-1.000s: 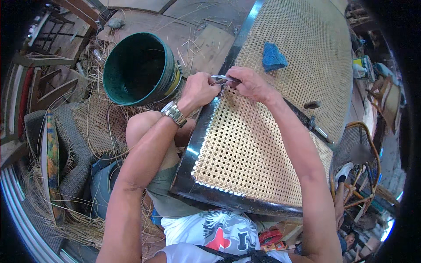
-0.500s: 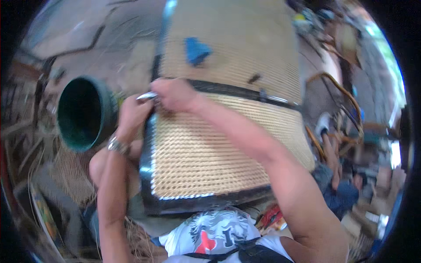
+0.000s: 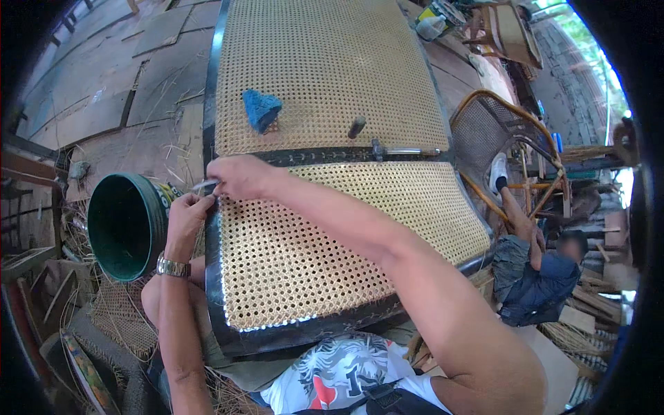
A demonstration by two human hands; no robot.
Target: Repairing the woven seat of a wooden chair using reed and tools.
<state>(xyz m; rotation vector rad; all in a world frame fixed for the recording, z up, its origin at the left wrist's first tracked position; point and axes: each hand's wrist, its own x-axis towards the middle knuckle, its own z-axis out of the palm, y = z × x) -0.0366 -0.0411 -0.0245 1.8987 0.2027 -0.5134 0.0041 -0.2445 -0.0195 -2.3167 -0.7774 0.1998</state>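
A woven cane panel (image 3: 339, 242) in a black frame lies before me, and both my hands work at its left edge, near the black crossbar (image 3: 311, 158). My right hand (image 3: 242, 178) is closed, palm down, on a slim, pale, shiny piece (image 3: 204, 185) that sticks out to the left. Just below, my left hand (image 3: 187, 220) is closed in a pinch at the frame's edge; what its fingers hold is too small to make out. A hammer (image 3: 408, 151) lies along the crossbar. Beyond it are a short dark cylinder (image 3: 357, 126) and a crumpled blue cloth (image 3: 261, 111).
Left of my hands stands a green bucket (image 3: 149, 228), tilted toward me in view. A rattan-framed chair (image 3: 512, 131) is at the right, and another person (image 3: 536, 277) sits beyond the panel's right side. Cane strips (image 3: 169, 149) litter the floor.
My view has shifted, so the panel and the things on it appear lower and farther left. Both hands stay at the same stretch of the left edge. The earlier blur has cleared.
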